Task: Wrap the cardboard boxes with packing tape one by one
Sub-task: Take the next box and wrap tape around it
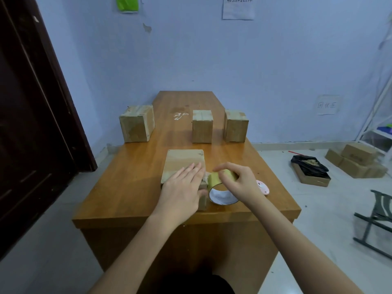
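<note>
A cardboard box is lying flat near the front edge of the wooden desk, and the left hand is resting on its near right corner, palm down with the fingers straight and held together, pointing toward one o'clock. The left grip is therefore flat and pressing, not curled round anything. Just to the box's right, at three o'clock from it, the right hand is holding the roll of packing tape, the fingers and thumb curling over the top of the yellowish roll so that the right grip is pinching it; the roll's white inner core is facing the camera, and the roll is touching or nearly touching the box's right side. A small pink object is lying on the desk just beyond the right wrist, at three o'clock. Further back, at twelve o'clock, three more cardboard boxes are standing upright: one at the desk's left edge, one near the middle and one at the right edge. On the floor at two o'clock more boxes are lying stacked.
</note>
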`<state>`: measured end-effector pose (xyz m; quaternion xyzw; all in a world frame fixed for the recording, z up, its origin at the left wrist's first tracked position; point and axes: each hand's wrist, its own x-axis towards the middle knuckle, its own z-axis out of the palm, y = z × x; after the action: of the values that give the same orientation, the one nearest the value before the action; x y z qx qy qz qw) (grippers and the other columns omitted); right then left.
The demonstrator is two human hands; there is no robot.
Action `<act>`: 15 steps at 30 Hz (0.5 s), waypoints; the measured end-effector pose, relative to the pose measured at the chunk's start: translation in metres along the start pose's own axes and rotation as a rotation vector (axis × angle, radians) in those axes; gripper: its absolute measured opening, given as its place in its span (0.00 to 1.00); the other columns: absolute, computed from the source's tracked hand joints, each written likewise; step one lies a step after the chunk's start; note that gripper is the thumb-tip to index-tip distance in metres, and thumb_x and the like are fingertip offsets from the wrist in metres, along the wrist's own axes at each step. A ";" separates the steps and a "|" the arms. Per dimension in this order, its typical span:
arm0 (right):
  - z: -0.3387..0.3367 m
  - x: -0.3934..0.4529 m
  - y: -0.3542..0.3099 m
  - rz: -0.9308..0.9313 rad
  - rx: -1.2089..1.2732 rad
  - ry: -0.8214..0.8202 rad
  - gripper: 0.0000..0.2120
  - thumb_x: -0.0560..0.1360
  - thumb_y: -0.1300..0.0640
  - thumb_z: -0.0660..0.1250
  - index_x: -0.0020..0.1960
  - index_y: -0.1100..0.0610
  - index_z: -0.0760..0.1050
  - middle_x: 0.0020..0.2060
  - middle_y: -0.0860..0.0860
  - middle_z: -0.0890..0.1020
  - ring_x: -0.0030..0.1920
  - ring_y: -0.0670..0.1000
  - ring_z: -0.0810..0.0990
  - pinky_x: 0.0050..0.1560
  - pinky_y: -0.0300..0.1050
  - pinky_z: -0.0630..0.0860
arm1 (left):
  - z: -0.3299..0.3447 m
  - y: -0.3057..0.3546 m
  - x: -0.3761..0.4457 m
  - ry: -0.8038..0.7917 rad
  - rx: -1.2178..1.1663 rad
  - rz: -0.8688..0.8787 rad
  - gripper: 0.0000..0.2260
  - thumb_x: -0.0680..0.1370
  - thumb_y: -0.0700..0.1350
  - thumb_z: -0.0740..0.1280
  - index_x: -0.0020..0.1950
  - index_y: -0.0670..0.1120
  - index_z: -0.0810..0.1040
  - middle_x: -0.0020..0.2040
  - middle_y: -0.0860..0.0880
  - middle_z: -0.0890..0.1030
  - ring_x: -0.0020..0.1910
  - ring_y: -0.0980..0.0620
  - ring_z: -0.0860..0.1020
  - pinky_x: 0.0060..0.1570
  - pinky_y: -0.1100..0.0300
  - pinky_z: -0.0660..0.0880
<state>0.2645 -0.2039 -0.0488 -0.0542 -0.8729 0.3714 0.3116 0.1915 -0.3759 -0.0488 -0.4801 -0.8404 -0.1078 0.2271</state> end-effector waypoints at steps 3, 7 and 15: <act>-0.007 0.004 0.000 -0.098 -0.358 -0.080 0.13 0.71 0.50 0.59 0.47 0.49 0.81 0.32 0.48 0.81 0.31 0.48 0.76 0.31 0.42 0.69 | -0.001 0.000 0.001 -0.012 -0.007 0.010 0.26 0.81 0.57 0.50 0.77 0.50 0.50 0.77 0.53 0.52 0.75 0.57 0.50 0.72 0.62 0.44; -0.013 0.003 0.004 -0.157 -0.626 -0.228 0.14 0.79 0.48 0.54 0.56 0.51 0.76 0.45 0.48 0.82 0.40 0.49 0.78 0.36 0.45 0.72 | -0.002 -0.002 0.003 -0.017 -0.025 0.012 0.27 0.81 0.57 0.50 0.77 0.51 0.48 0.77 0.54 0.51 0.75 0.58 0.49 0.70 0.64 0.41; -0.018 0.001 -0.030 -0.162 -0.740 -0.111 0.23 0.81 0.46 0.52 0.68 0.58 0.72 0.65 0.55 0.74 0.65 0.55 0.71 0.65 0.50 0.66 | -0.002 -0.002 0.002 -0.036 -0.008 0.026 0.30 0.80 0.59 0.52 0.77 0.49 0.46 0.77 0.52 0.51 0.75 0.56 0.49 0.70 0.63 0.41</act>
<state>0.2788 -0.2139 -0.0186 -0.0737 -0.9650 0.0079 0.2516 0.1892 -0.3767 -0.0461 -0.4936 -0.8377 -0.0996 0.2114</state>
